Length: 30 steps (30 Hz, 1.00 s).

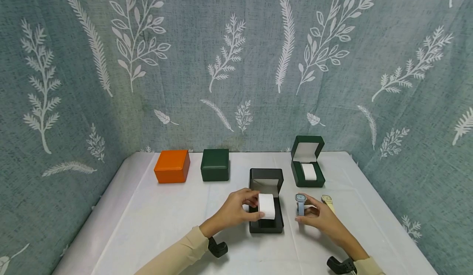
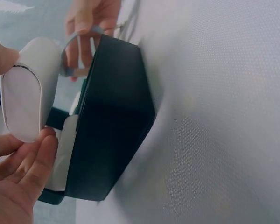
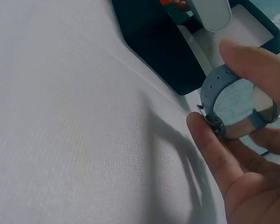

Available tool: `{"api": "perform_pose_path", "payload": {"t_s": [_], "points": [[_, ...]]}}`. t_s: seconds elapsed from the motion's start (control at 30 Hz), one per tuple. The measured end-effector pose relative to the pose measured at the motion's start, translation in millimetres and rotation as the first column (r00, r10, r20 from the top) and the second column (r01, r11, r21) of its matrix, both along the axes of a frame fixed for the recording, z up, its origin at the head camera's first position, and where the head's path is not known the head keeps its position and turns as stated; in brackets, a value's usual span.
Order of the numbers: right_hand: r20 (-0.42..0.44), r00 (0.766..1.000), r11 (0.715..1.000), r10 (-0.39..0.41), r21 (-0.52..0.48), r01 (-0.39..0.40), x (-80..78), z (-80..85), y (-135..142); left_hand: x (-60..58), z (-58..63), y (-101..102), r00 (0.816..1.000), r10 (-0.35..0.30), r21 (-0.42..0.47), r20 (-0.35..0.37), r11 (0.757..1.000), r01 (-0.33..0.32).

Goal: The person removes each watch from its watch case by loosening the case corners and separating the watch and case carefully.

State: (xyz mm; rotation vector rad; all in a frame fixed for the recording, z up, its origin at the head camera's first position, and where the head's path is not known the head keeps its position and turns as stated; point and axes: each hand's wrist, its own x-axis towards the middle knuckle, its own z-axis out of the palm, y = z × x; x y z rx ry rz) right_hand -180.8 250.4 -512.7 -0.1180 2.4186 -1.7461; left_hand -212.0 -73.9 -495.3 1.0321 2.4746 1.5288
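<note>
Between thumb and fingers my left hand (image 1: 234, 207) holds a white watch cushion (image 1: 266, 206) over an open black watch box (image 1: 267, 226). In the left wrist view the cushion (image 2: 22, 102) shows its flat oval end and is lifted above the box (image 2: 114, 112). To the right of that box, my right hand (image 1: 323, 217) holds a light blue wristwatch (image 1: 300, 203). Its strap (image 3: 213, 88) forms a buckled loop with nothing inside it, as the right wrist view shows. A pale yellow wristwatch (image 1: 327, 201) lies just behind the right hand, partly hidden by it.
An open green watch box (image 1: 309, 183) with a white cushion (image 1: 308, 171) stands at the back right. Two closed boxes, one orange (image 1: 171, 166) and one green (image 1: 215, 165), sit at the back left. A white cloth (image 1: 155, 217) covers the table; a patterned curtain (image 1: 192, 69) hangs behind.
</note>
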Motion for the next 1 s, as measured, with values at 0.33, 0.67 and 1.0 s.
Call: {"api": "perform_pose_path", "payload": {"t_s": [0.33, 0.67, 1.0], "points": [[0.03, 0.999, 1.0, -0.024, 0.02, 0.024, 1.4, -1.3, 0.6, 0.0, -2.0, -0.4, 1.0, 0.003, 0.001, -0.005, 1.0, -0.003], [0.085, 0.99, 0.99, -0.116, 0.085, 0.109, -0.3, -1.5, 0.0, 0.3, -1.8, -1.0, 1.0, 0.007, 0.003, -0.011, 1.0, -0.007], [0.104, 0.981, 0.986, -0.164, 0.059, 0.158, -0.4, -0.8, -2.2, -0.5, -1.3, -1.1, 1.0, 0.011, 0.0, -0.012, 1.0, -0.011]]}}
